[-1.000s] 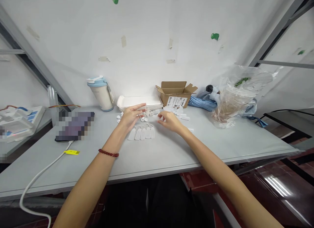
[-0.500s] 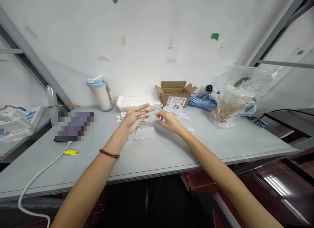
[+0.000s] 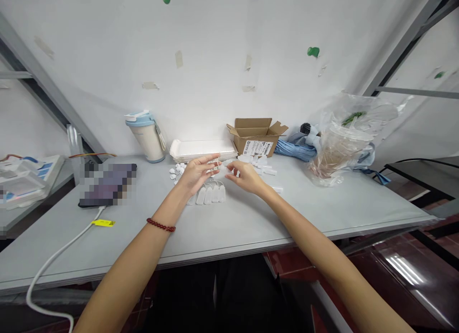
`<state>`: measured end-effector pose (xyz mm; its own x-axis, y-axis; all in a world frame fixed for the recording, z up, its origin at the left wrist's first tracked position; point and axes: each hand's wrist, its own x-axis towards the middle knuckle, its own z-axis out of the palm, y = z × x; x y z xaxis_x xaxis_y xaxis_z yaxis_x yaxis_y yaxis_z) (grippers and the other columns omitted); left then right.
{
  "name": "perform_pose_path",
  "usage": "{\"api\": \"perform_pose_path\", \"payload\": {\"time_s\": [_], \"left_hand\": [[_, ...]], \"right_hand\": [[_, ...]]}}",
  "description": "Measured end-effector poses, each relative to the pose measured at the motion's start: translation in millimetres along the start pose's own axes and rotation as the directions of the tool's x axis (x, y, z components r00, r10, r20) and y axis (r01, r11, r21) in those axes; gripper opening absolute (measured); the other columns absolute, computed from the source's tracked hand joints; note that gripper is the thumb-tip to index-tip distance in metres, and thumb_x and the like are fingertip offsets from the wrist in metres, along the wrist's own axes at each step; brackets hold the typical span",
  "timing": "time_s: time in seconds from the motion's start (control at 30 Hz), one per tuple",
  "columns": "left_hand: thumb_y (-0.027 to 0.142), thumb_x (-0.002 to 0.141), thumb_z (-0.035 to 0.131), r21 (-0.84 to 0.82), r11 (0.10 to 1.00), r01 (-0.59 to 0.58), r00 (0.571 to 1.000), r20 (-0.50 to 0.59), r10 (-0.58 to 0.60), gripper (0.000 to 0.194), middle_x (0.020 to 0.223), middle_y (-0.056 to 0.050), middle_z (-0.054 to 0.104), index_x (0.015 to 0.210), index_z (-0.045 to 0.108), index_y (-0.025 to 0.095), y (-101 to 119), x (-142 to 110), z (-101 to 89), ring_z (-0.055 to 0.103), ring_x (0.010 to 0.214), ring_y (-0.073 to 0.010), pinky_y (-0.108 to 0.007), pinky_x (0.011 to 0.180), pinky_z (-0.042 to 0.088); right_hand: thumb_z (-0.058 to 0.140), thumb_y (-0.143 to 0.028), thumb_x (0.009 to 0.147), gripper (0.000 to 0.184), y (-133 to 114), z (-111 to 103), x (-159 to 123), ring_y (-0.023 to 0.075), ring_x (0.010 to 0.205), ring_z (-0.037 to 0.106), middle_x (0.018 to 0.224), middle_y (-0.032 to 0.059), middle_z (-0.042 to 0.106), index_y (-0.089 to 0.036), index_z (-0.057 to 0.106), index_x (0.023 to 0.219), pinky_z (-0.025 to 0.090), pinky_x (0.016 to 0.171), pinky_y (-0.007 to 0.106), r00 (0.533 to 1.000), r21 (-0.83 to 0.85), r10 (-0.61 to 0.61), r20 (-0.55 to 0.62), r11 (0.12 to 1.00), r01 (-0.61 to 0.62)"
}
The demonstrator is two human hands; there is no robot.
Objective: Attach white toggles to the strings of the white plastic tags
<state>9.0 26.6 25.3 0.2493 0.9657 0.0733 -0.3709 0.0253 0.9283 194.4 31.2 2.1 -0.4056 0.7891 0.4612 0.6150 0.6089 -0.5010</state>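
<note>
My left hand (image 3: 196, 176), with a red bead bracelet on its wrist, has its thumb and fingers closed round a small translucent plastic piece. Facing it, my right hand (image 3: 246, 177) pinches the other end of the piece with bent fingers. Its exact kind is too small to make out. On the table just below lie several frosted, rounded-end plastic pieces (image 3: 211, 195) in a row, with thin curved ends. Small white caps (image 3: 173, 171) are scattered behind my left hand, which partly hides them. Clear plastic tubes (image 3: 267, 171) lie behind and beside my right hand.
Behind the hands are a stack of white trays (image 3: 206, 148) and an open cardboard box (image 3: 254, 137). A tumbler (image 3: 146, 137) and a phone (image 3: 107, 185) with a white cable stand left. At right are a folded blue umbrella (image 3: 296, 150) and a bagged drink cup (image 3: 340, 146).
Both hands stay almost in place over the row of pieces; the fingers of my right hand shift slightly at the small plastic piece. The view moves a little.
</note>
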Motion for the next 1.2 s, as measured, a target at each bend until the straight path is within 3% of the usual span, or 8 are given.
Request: {"api": "perform_pose_path", "payload": {"time_s": [0.27, 0.43, 0.53, 0.6, 0.7, 0.8, 1.03, 1.2], "left_hand": [[0.013, 0.064, 0.071, 0.026, 1.0, -0.012, 1.0, 0.012, 0.012, 0.031, 0.097, -0.01, 0.067, 0.095, 0.072, 0.012, -2.7, 0.2, -0.3, 0.058, 0.102, -0.0222, -0.033, 0.083, 0.046], [0.015, 0.065, 0.07, 0.05, 0.999, -0.022, 0.999, 0.033, 0.02, 0.032, 0.101, -0.011, 0.067, 0.096, 0.071, 0.013, -2.0, -0.7, 1.1, 0.057, 0.102, -0.0223, -0.034, 0.084, 0.046], [0.015, 0.063, 0.07, 0.088, 0.994, -0.065, 0.998, 0.014, 0.064, 0.041, 0.118, -0.01, 0.061, 0.104, 0.067, 0.016, -3.1, -0.2, 2.0, 0.057, 0.104, -0.021, -0.034, 0.087, 0.044], [0.015, 0.063, 0.07, 0.182, 0.976, -0.12, 0.992, -0.02, 0.126, 0.049, 0.128, -0.009, 0.055, 0.111, 0.063, 0.018, -4.5, 0.2, 2.8, 0.056, 0.106, -0.0209, -0.034, 0.089, 0.043], [0.022, 0.066, 0.068, 0.427, 0.885, -0.186, 0.975, -0.03, 0.219, 0.043, 0.119, -0.011, 0.06, 0.108, 0.063, 0.015, -6.5, -0.5, 4.4, 0.057, 0.103, -0.0234, -0.036, 0.086, 0.045], [0.031, 0.071, 0.067, 0.601, 0.764, -0.236, 0.964, 0.047, 0.262, 0.037, 0.11, -0.011, 0.063, 0.104, 0.065, 0.014, -7.9, -2.7, 5.8, 0.058, 0.1, -0.0243, -0.036, 0.083, 0.047], [0.027, 0.067, 0.072, 0.787, 0.471, -0.398, 0.906, 0.258, 0.335, 0.051, 0.124, -0.009, 0.056, 0.115, 0.057, 0.021, -11.1, -6.2, 6.6, 0.054, 0.108, -0.0245, -0.036, 0.086, 0.045], [0.02, 0.07, 0.067, 0.826, 0.348, -0.443, 0.879, 0.323, 0.351, 0.044, 0.121, -0.01, 0.058, 0.112, 0.057, 0.019, -10.5, -8.3, 10.3, 0.051, 0.113, -0.0248, -0.038, 0.095, 0.039]], "right_hand": [[0.056, -0.021, 0.08, 0.038, -3.0, 1.3, -2.1, 0.0129, 0.066, 0.054, 0.083, 0.003, 0.061, -0.016, 0.049, 0.117, 0.044, 0.065, 0.027, 1.0, 0.083, 0.018, 0.003, 0.996, -0.018], [0.054, -0.02, 0.081, 0.038, -5.4, 1.0, -1.7, 0.0118, 0.064, 0.053, 0.081, 0.0015, 0.06, -0.019, 0.053, 0.119, 0.045, 0.067, 0.028, 1.0, 0.118, 0.002, 0.011, 0.993, -0.004], [0.057, -0.024, 0.078, 0.036, -7.2, -0.5, -0.6, 0.0123, 0.065, 0.054, 0.077, 0.0011, 0.06, -0.018, 0.056, 0.114, 0.047, 0.065, 0.028, 0.994, 0.296, 0.1, 0.037, 0.949, -0.106], [0.06, -0.026, 0.076, 0.037, -8.7, -2.9, 0.1, 0.0128, 0.065, 0.055, 0.074, 0.0007, 0.061, -0.018, 0.056, 0.112, 0.049, 0.062, 0.028, 0.977, 0.489, 0.188, 0.099, 0.846, -0.212], [0.063, -0.027, 0.074, 0.036, -10.2, -6.9, 0.6, 0.0122, 0.065, 0.056, 0.073, 0.0001, 0.061, -0.018, 0.057, 0.108, 0.051, 0.061, 0.028, 0.947, 0.687, 0.25, 0.199, 0.653, -0.317], [0.065, -0.029, 0.073, 0.036, -9.7, -9.0, 0.4, 0.0114, 0.065, 0.057, 0.076, 0.0006, 0.062, -0.019, 0.058, 0.107, 0.051, 0.064, 0.028, 0.942, 0.772, 0.238, 0.237, 0.542, -0.332], [0.064, -0.027, 0.075, 0.033, -9.3, -9.7, -0.1, 0.0127, 0.072, 0.062, 0.084, 0.004, 0.067, -0.018, 0.055, 0.105, 0.05, 0.071, 0.029, 0.92, 0.793, 0.238, 0.311, 0.469, -0.39], [0.062, -0.025, 0.076, 0.031, -7.5, -11.6, -1.0, 0.0129, 0.075, 0.062, 0.087, 0.0047, 0.068, -0.018, 0.054, 0.105, 0.05, 0.074, 0.029, 0.907, 0.785, 0.202, 0.371, 0.454, -0.422]]}}
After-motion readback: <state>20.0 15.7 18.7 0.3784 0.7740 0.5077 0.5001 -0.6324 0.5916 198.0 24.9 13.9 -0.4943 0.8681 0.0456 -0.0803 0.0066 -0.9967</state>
